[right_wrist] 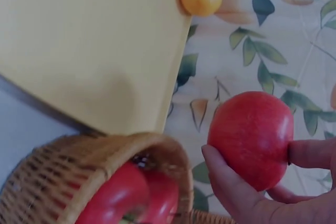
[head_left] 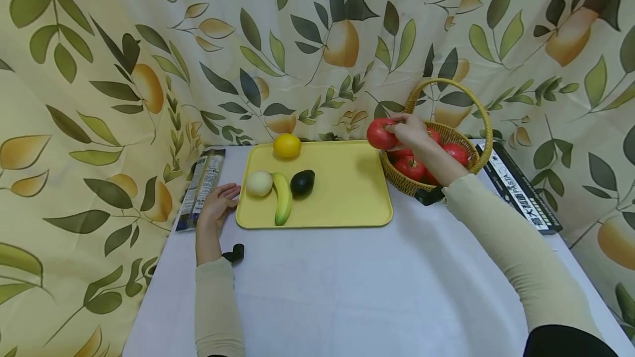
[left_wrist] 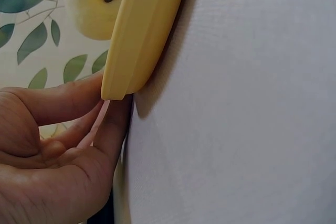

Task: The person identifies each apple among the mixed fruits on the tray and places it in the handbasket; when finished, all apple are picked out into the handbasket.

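The round red apple is pinched between thumb and fingers of the right hand, held in the air above the near rim of the woven wicker basket, between its remaining red apples and the flat yellow plastic tray. The left hand lies relaxed on the white worktop, fingertips touching the tray's corner, seemingly steadying it. On the tray sit an orange, onion, banana and avocado. The dark box beside the basket reads "PASTA"; the packet at left is illegible.
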Demonstrator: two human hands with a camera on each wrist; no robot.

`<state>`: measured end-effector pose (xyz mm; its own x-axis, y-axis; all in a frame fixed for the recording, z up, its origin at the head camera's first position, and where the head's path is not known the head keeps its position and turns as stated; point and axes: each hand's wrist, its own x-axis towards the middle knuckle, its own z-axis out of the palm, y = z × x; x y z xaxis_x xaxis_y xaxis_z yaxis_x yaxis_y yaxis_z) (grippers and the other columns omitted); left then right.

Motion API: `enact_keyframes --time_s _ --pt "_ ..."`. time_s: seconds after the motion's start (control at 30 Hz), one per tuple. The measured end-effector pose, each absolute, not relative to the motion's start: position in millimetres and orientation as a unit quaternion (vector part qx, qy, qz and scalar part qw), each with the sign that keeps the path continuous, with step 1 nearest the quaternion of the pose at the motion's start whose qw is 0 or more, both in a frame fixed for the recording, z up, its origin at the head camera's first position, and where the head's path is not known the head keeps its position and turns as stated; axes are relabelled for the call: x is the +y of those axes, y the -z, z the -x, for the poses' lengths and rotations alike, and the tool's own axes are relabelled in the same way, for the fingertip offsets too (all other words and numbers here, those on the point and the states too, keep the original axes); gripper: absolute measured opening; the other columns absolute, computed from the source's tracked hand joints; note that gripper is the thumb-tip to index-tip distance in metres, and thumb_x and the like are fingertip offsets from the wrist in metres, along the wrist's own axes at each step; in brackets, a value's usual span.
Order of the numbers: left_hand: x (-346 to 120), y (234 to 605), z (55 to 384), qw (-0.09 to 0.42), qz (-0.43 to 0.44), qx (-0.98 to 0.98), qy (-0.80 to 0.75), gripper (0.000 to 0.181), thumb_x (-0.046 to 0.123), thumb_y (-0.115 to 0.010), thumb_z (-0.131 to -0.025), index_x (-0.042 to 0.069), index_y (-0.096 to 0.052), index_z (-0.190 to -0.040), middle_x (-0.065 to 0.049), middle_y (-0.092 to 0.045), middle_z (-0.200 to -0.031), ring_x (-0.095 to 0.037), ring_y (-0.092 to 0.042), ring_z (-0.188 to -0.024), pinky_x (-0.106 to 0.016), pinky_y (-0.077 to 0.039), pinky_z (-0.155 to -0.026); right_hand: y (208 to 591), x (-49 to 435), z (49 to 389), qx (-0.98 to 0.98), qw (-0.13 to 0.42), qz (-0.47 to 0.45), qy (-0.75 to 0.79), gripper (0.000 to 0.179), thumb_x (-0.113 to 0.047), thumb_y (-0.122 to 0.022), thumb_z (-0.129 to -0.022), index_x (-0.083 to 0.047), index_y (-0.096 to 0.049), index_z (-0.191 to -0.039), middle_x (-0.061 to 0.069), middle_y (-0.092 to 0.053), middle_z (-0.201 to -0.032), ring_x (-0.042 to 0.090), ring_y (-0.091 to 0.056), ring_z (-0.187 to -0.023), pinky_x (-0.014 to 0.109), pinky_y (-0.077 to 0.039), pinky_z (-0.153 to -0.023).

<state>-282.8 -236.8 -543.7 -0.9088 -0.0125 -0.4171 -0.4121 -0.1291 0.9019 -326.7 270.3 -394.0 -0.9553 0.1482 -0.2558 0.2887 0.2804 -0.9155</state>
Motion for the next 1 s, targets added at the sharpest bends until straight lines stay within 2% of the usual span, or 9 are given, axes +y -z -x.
enact_keyframes --time_s 0.23,0.4,0.57,0.83,1.0 --pt "-235 545 281 0.133 0.169 0.644 -0.735 0.071 -0.019 -0.054 -0.096 0.002 -0.035 -0.161 -0.018 -0.041 -0.163 -0.026 -0.042 -0.149 -0.027 -0.048 -0.107 395 294 318 0.82 0.052 -0.137 0.554 0.054 -0.018 -0.058 -0.105 0.001 -0.042 -0.153 0.026 -0.041 -0.147 0.04 -0.059 -0.118 0.048 -0.061 -0.084" --pt "-235 547 281 0.13 0.168 0.651 -0.729 0.07 -0.018 -0.055 -0.097 0.003 -0.035 -0.161 -0.017 -0.041 -0.163 -0.025 -0.042 -0.149 -0.023 -0.05 -0.102 396 310 312 0.825 0.042 -0.144 0.545 0.053 -0.016 -0.057 -0.104 0.002 -0.044 -0.152 0.027 -0.039 -0.15 0.043 -0.054 -0.126 0.049 -0.061 -0.084" --pt "-233 547 281 0.129 0.173 0.651 -0.728 0.07 -0.017 -0.055 -0.097 0.003 -0.035 -0.161 -0.017 -0.041 -0.163 -0.025 -0.043 -0.149 -0.024 -0.05 -0.103 397 324 306 0.83 0.04 -0.155 0.534 0.054 -0.014 -0.055 -0.104 0.005 -0.043 -0.153 0.029 -0.037 -0.153 0.046 -0.05 -0.133 0.052 -0.059 -0.088" --pt "-233 547 281 0.132 0.187 0.653 -0.722 0.071 -0.016 -0.057 -0.096 0.006 -0.037 -0.16 -0.015 -0.044 -0.161 -0.023 -0.045 -0.147 -0.028 -0.047 -0.109 402 342 302 0.839 0.044 -0.174 0.514 0.055 -0.014 -0.054 -0.104 0.009 -0.038 -0.152 0.033 -0.038 -0.152 0.047 -0.052 -0.129 0.049 -0.061 -0.085" --pt "-232 547 280 0.133 0.182 0.655 -0.721 0.071 -0.016 -0.057 -0.096 0.005 -0.036 -0.161 -0.015 -0.043 -0.162 -0.023 -0.045 -0.148 -0.027 -0.047 -0.108 409 351 302 0.841 0.046 -0.185 0.506 0.054 -0.013 -0.053 -0.104 0.011 -0.038 -0.15 0.033 -0.037 -0.152 0.047 -0.051 -0.129 0.053 -0.059 -0.088"
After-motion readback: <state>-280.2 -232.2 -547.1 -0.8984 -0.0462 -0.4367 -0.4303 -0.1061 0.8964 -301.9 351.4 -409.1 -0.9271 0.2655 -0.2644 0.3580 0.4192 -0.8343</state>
